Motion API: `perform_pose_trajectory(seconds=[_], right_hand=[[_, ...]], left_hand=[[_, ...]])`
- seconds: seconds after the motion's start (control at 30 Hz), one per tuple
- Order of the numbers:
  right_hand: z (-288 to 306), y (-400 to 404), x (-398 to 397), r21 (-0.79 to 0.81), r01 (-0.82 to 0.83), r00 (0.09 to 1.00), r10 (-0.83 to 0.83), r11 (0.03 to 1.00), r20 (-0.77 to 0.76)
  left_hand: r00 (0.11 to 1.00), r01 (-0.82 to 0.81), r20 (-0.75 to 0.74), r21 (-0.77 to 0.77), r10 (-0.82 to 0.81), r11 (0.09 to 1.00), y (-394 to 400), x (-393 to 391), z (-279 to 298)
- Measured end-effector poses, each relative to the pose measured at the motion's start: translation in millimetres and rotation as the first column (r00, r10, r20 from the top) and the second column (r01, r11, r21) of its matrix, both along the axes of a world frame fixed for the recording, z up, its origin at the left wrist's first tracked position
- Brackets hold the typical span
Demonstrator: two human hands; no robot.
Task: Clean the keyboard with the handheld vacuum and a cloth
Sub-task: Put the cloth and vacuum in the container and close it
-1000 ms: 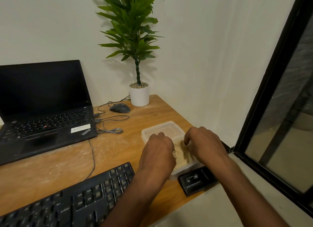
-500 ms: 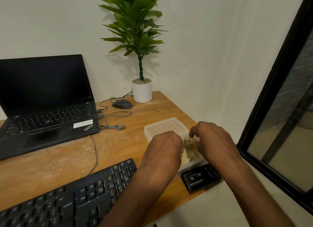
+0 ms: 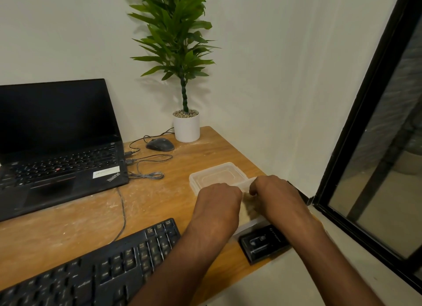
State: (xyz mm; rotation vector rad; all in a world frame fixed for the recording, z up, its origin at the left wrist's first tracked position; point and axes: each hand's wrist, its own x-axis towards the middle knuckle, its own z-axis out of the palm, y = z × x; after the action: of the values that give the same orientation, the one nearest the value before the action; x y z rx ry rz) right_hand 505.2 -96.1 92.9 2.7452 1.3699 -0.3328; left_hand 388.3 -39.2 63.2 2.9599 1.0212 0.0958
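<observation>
Reading "ThinkPad" on its palm rest, the open laptop sits at the counter's back left. A black, dusty keyboard lies front left. Both hands, left hand and right hand, curl over a clear container; their grip is hidden.

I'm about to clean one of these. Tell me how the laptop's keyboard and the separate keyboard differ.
The laptop has its keys built in below an upright dark screen; the separate keyboard is a flat slab with no screen. The laptop sits at the back left of the desk; the keyboard lies at the front edge, angled, beside the left hand. Both are black.
</observation>
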Motion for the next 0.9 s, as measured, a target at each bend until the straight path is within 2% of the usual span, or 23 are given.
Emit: perform_pose_trajectory(seconds=[0.03, 0.1, 0.17, 0.2, 0.23, 0.3, 0.37, 0.47, 0.6, 0.7, 0.9], right_hand=[[1.7, -0.5, 0.8, 0.032, 0.016, 0.999, -0.015, 0.999, -0.029], [0.8, -17.5, 3.4, 0.238, 0.015, 1.0, -0.015, 0.971, -0.002], [-3.5, -43.5, 6.1, 0.485, 0.068, 0.998, -0.05, 0.872, -0.048], [-4.3, -55.3, 6.6, 0.558, 0.103, 0.994, -0.063, 0.824, -0.091], [-6.2, -65.4, 9.5, 0.596, 0.134, 0.989, -0.068, 0.791, -0.132], [-11.7, -84.7, 16.5, 0.673, 0.175, 0.979, -0.058, 0.719, -0.194], [-18.0, -103.8, 19.7, 0.75, 0.208, 0.969, -0.03, 0.628, -0.243], [-35.0, -124.3, 21.4, 0.759, 0.342, 0.91, 0.006, 0.554, -0.415], [-65.6, -129.9, 10.8, 0.685, 0.464, 0.81, 0.043, 0.562, -0.585], [-79.5, -125.8, -1.7, 0.667, 0.48, 0.795, 0.04, 0.571, -0.606], [-85.6, -118.3, -18.0, 0.693, 0.387, 0.858, 0.038, 0.608, -0.513]], left_hand=[[1.0, 0.0, 0.009, 0.009, 0.0, 1.0, 0.4, -1.3, -0.2], [0.999, 0.021, 0.034, 0.001, -0.021, 1.0, 2.9, -3.2, 0.3], [0.998, 0.056, 0.042, -0.024, -0.055, 0.998, 2.3, -6.6, 3.2], [0.996, 0.069, 0.057, -0.016, -0.068, 0.997, 0.2, -9.1, 5.0], [0.991, 0.073, 0.111, 0.008, -0.073, 0.997, -2.6, -12.2, 7.3], [0.949, 0.035, 0.312, 0.044, -0.047, 0.998, -14.6, -21.5, 12.2], [0.859, -0.031, 0.508, -0.056, 0.055, 0.998, -34.4, -36.4, 14.5], [0.726, -0.058, 0.658, -0.228, 0.197, 0.972, -66.7, -60.1, -0.8], [0.737, -0.079, 0.588, -0.416, 0.334, 0.906, -90.3, -75.2, -33.3], [0.749, -0.071, 0.521, -0.552, 0.409, 0.831, -96.4, -75.6, -43.0], [0.708, -0.011, 0.523, -0.663, 0.474, 0.748, -102.8, -63.1, -50.0]])
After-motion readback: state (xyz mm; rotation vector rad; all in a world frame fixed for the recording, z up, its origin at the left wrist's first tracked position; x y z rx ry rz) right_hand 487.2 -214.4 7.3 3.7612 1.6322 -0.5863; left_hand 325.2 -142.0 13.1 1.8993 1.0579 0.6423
